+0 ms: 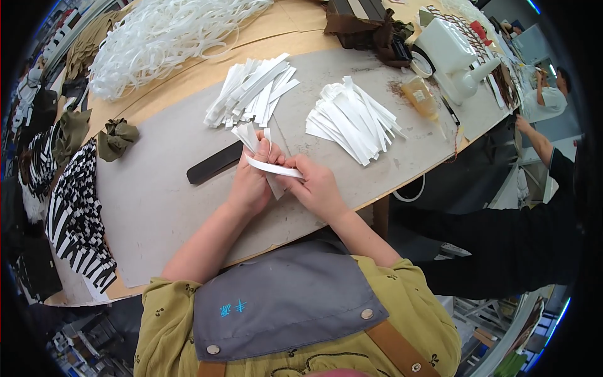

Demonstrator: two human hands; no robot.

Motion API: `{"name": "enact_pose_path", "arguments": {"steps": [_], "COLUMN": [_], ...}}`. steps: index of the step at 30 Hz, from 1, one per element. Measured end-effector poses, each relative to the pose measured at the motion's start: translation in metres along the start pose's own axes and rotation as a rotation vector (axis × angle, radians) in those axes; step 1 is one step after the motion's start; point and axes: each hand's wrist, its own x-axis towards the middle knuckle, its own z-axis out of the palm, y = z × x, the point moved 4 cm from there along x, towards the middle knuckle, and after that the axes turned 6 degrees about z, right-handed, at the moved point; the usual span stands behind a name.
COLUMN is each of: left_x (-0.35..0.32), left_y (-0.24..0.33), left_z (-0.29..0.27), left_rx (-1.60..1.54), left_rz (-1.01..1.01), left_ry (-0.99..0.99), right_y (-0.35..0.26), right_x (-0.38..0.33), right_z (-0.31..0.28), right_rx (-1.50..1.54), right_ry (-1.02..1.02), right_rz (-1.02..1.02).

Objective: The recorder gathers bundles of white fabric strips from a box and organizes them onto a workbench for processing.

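Note:
My left hand (252,180) is closed around a few white strips (246,136), whose ends stick out above and below the fist. With thumb and fingers, my right hand (314,188) pinches the end of a curved white strip (273,166) that bends across from the left hand. Under the left wrist lies a flat black bar (213,164) on the grey work mat. Beyond my hands is one loose pile of cut white strips (251,91); a second fanned pile of white strips (353,119) lies to its right.
A large tangle of white tape (169,38) lies at the back left. Olive cloth (118,138) and black-and-white striped pieces (78,213) are at the left. A white bottle (449,56) and a glue bottle (421,97) stand back right. Another person in black (502,239) is at the right.

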Motion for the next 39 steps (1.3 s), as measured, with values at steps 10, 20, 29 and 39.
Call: {"name": "enact_pose_path", "arguments": {"steps": [10, 20, 29, 39], "left_x": [-0.003, 0.0, 0.004, 0.001], "left_y": [-0.003, -0.006, -0.009, -0.008], "left_z": [0.004, -0.001, 0.002, -0.001], "left_rx": [0.111, 0.038, 0.088, 0.093], "left_rz": [-0.1, -0.202, -0.196, -0.179], "left_ry": [0.046, 0.075, 0.011, -0.02], "right_y": [0.011, 0.003, 0.064, 0.021], "right_x": [-0.003, 0.02, 0.044, 0.019], "right_z": [-0.003, -0.094, -0.133, -0.148], "right_rx": [-0.086, -0.546, -0.837, -0.769], "right_ry": [0.083, 0.433, 0.66, 0.9], "right_rz": [0.011, -0.219, 0.087, -0.039]}}
